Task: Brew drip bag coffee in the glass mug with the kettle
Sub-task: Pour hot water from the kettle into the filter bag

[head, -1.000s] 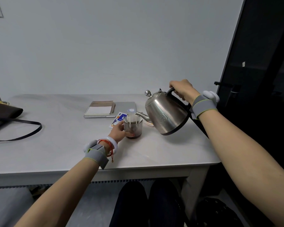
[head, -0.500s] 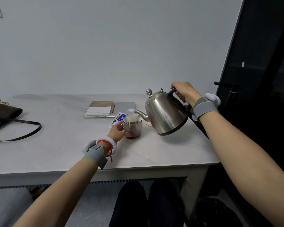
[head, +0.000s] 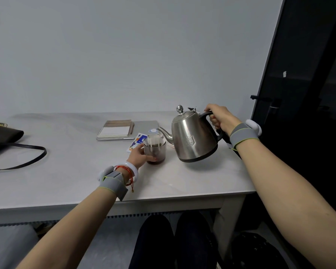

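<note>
We find the clear glass mug [head: 155, 152] standing right of centre on the pale grey tabletop [head: 66, 171], a little dark liquid in its bottom and a white paper drip bag [head: 153, 141] hung open across its rim. The left hand [head: 138, 155] meets the mug from the near left, fingers curled round the lower wall; the fingertips show through the glass. Just right of the mug hangs the stainless steel kettle [head: 192, 138] with its black base, tipped so that the handle side sits higher, its thin spout reaching to the far edge of the drip bag. The right hand [head: 219, 118] is clamped round the black handle. We cannot make out whether water leaves the spout, nor whether the kettle's lower edge touches the table. Behind the mug a blue and white sachet [head: 137, 140] lies partly hidden by the hand and glass, and farther back a spiral notebook [head: 115, 130] rests on a flat grey slab [head: 144, 126]. Both wrists wear grey bands [head: 242, 134], the left also a white bangle [head: 132, 168] and a red cord [head: 124, 168]. At far left a dark bag [head: 4, 135] is cut off by the frame, its strap [head: 27, 164] looping over the table. Below the table edge we glimpse dark-clad legs [head: 175, 241].
</note>
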A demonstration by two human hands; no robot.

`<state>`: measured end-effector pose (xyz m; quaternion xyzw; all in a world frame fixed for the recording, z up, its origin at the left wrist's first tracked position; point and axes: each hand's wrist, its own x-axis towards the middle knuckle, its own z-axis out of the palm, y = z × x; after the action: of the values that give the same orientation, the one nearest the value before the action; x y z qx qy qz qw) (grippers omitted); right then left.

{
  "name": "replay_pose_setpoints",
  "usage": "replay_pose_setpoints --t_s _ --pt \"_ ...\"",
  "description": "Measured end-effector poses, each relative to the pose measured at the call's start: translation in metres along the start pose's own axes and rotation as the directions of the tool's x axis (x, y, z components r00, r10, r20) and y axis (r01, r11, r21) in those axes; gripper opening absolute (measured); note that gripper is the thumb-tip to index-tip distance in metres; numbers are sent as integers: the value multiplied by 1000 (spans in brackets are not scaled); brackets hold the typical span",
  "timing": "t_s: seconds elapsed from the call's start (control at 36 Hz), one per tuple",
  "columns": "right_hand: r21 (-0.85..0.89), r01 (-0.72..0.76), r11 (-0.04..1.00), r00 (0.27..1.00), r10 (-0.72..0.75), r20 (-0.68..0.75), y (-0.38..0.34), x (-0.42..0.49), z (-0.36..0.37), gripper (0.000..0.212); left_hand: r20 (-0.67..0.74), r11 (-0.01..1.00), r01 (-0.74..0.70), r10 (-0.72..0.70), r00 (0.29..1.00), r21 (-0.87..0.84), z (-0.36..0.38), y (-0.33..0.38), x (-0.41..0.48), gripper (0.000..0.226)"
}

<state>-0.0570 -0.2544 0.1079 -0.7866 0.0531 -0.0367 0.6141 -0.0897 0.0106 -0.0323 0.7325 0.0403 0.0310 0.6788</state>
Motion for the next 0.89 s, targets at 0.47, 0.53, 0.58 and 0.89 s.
replay_pose_setpoints --t_s 0.47,0.53,0.58,0.89 --pt "39 -8 999 1000 8 0 4 2 -2 34 -6 999 29 -29 1000 32 0 -1 2 79" --pt "40 -7 999 1000 7 -3 4 2 -3 33 -7 999 32 -32 999 40 0 -1 2 81" --pt "36 -9 999 1000 9 -7 4 2 -4 33 -10 998 35 -34 999 50 0 -1 3 83" --pt "22 -17 1000 1000 17 0 6 3 -4 34 -10 999 22 -22 1000 46 2 -2 2 80"
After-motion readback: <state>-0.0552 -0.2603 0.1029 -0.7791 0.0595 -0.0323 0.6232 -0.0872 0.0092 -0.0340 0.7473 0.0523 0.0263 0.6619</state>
